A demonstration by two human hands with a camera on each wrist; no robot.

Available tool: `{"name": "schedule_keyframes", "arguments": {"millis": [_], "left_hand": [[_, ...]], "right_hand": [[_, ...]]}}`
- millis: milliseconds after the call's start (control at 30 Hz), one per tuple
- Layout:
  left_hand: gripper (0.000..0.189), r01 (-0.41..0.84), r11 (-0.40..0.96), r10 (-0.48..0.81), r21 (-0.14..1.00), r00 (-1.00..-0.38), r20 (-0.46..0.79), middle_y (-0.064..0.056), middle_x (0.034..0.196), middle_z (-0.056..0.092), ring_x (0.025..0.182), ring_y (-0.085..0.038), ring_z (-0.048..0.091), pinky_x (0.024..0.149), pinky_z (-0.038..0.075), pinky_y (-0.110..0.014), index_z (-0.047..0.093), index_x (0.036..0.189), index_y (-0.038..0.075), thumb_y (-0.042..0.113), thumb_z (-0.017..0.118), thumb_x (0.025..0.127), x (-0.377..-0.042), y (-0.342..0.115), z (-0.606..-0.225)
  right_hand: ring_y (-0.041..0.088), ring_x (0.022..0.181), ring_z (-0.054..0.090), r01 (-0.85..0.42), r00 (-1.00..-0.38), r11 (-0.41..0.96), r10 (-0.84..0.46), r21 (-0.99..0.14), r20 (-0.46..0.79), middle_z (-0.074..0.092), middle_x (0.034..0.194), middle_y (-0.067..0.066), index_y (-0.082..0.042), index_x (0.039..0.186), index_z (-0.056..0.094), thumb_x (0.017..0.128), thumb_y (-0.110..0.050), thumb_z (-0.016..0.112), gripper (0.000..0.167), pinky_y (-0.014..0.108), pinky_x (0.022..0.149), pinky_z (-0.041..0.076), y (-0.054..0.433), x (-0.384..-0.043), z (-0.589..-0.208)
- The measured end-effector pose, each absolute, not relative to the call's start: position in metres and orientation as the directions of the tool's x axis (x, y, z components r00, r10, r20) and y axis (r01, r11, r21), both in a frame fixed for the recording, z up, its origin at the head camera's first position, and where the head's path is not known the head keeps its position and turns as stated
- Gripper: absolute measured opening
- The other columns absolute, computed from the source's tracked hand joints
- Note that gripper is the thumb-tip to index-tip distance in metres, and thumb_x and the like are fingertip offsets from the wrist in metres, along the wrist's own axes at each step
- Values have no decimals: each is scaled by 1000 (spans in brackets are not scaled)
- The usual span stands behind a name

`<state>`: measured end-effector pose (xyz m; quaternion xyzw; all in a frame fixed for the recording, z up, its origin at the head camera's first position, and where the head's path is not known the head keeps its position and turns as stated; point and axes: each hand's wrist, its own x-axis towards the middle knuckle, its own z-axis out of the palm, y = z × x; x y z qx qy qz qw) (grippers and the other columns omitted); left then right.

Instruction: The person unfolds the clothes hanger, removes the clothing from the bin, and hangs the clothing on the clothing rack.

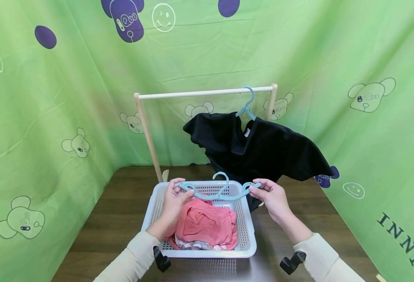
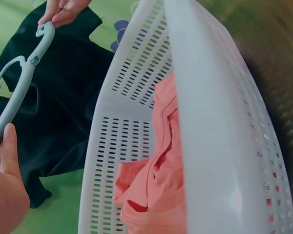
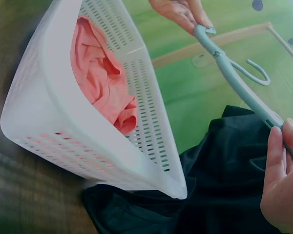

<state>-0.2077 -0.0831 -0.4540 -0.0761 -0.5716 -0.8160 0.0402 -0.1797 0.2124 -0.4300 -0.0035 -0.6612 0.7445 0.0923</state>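
Note:
A light blue clothes hanger (image 1: pixel 221 197) is held level over the far part of a white laundry basket (image 1: pixel 252 235), its hook pointing up. My left hand (image 1: pixel 173 201) pinches one end of it between thumb and fingers. At the other end, my right hand (image 1: pixel 272 197) pinches the hanger the same way. Both wrist views show the hanger stretched between the two hands. Below it in the basket lies a coral pink garment (image 1: pixel 207 221), with a patterned cloth (image 1: pixel 194 244) peeking out at the near side.
Behind the basket stands a clothes rack with a white rail (image 1: pixel 200 93) and wooden posts. A black garment (image 1: pixel 263 152) hangs from its right part on another blue hanger (image 1: pixel 248 103), draping down behind the basket. Everything is on a brown wooden table (image 1: pixel 105 219) before a green curtain (image 1: pixel 87 78).

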Motion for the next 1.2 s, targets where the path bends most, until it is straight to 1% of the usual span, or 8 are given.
{"name": "schedule_keyframes", "arguments": {"millis": [100, 233, 433, 667, 733, 867, 1033, 1200], "left_hand": [[38, 162, -332, 31, 929, -983, 182, -7, 86, 63, 70, -14, 67, 69, 57, -30, 50, 119, -6, -14, 65, 84, -209, -85, -454], [36, 132, -310, 32, 941, -988, 149, -6, 86, 62, 70, -14, 66, 68, 57, -29, 53, 116, -12, -11, 68, 84, -210, -86, -454], [35, 91, -309, 27, 947, -994, 104, -9, 88, 62, 71, -17, 67, 70, 58, -32, 53, 114, -10, -9, 70, 84, -209, -86, -457], [38, 82, -283, 22, 956, -995, 92, -20, 97, 60, 72, -16, 67, 71, 57, -31, 55, 119, -12, -7, 70, 84, -208, -87, -459], [39, 87, -273, 18, 958, -995, 96, -22, 99, 60, 72, -15, 67, 72, 57, -30, 56, 119, -13, -6, 71, 84, -208, -87, -459], [37, 86, -249, 21, 965, -995, 94, -19, 96, 62, 73, -16, 68, 72, 57, -31, 56, 116, -12, -3, 73, 84, -207, -86, -458], [38, 86, -219, 38, 972, -995, 97, -15, 90, 63, 73, -17, 69, 72, 57, -33, 55, 115, -13, 0, 73, 85, -206, -86, -459], [37, 81, -184, 47, 980, -995, 91, -13, 92, 64, 75, -16, 69, 74, 57, -32, 60, 117, -10, 3, 73, 86, -205, -89, -459]], "right_hand": [[9, 75, 68, -135, -979, -163, 177, -977, 106, 66, 84, 2, -6, 97, 66, 87, 3, 70, 14, 26, 75, 56, 210, -180, -430], [10, 73, 68, -130, -970, -234, 232, -964, 74, 67, 82, 2, -7, 94, 66, 86, 6, 69, 16, 27, 74, 56, 208, -181, -430], [10, 74, 68, -97, -965, -247, 261, -964, 30, 68, 81, 0, -3, 97, 64, 86, 4, 70, 14, 26, 74, 56, 205, -178, -435], [11, 76, 69, -67, -967, -183, 255, -981, 18, 68, 82, 1, -1, 97, 61, 86, 1, 71, 14, 26, 75, 56, 201, -175, -443], [11, 76, 69, -61, -967, -163, 253, -985, 18, 68, 83, 2, 1, 98, 60, 86, 0, 71, 16, 27, 75, 56, 199, -174, -444], [11, 75, 69, -77, -968, -140, 249, -987, 40, 66, 81, 3, 4, 96, 60, 85, 1, 72, 16, 28, 75, 56, 194, -173, -444], [11, 73, 69, -102, -969, -128, 238, -987, 70, 65, 80, 3, 3, 94, 59, 85, 1, 73, 17, 29, 75, 56, 191, -173, -442], [11, 74, 67, -95, -976, -55, 200, -994, 82, 65, 81, 3, 10, 105, 56, 86, -2, 72, 28, 29, 75, 56, 193, -173, -439]]}}
